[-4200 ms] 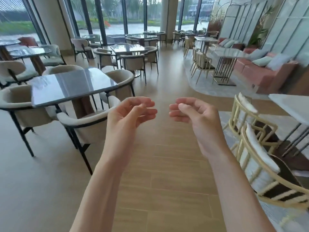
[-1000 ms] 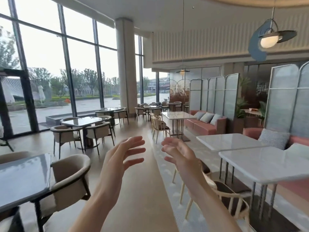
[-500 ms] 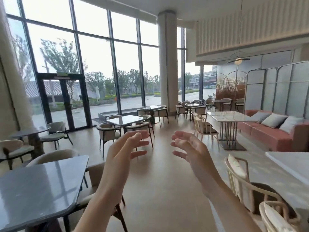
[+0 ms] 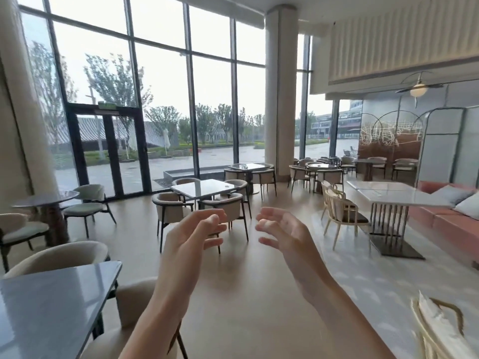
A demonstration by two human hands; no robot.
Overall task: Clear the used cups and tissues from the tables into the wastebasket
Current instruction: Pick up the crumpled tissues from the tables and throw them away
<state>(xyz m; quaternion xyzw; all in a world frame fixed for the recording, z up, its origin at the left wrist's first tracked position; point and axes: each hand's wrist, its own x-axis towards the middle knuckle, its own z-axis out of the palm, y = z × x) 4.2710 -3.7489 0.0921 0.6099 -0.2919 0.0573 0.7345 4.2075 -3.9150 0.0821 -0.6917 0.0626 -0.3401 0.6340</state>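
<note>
My left hand (image 4: 191, 239) and my right hand (image 4: 282, 234) are raised in front of me at chest height, palms facing each other, fingers loosely spread, holding nothing. Beyond them stands a square glass-topped table (image 4: 191, 189) with a small pale object (image 4: 227, 186) near its right edge; it is too small to tell what it is. No cup, tissue or wastebasket is recognisable anywhere in view.
A grey table (image 4: 51, 304) with padded chairs (image 4: 59, 255) sits at my near left. A round table (image 4: 46, 196) stands by the glass doors. White marble tables (image 4: 399, 196), slatted chairs (image 4: 342, 211) and a pink sofa (image 4: 451, 218) line the right. Open floor runs down the middle.
The view has swung left and lifted, bringing the glass doors and round table into sight. Both hands stay raised and open, having uncurled since the oldest frame.
</note>
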